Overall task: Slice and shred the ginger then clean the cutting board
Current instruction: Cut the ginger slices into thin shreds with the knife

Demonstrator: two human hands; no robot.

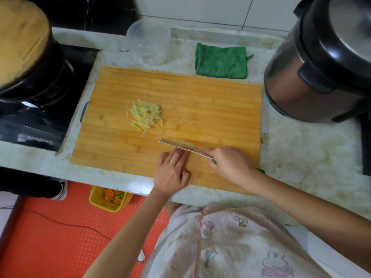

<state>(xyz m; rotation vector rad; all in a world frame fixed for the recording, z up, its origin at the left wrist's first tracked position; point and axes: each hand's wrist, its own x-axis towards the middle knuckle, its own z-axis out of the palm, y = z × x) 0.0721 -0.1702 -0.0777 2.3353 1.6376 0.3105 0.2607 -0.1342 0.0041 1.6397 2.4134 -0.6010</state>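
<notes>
A wooden cutting board [210, 109] lies on the marble counter. A pile of pale shredded ginger [146, 116] sits left of the board's middle. A few more ginger strips [187, 144] lie just beyond the knife blade [176, 145], which lies low over the board near its front edge. My right hand [230, 164] grips the knife's green handle. My left hand [172, 173] has straight fingers, their tips touching the near side of the blade.
A clear plastic container [149, 40] and a folded green cloth [221, 61] sit behind the board. A rice cooker [321, 67] stands at the right, a black pot [30, 57] on the stove at the left. A yellow bin [109, 197] with scraps stands on the orange floor mat.
</notes>
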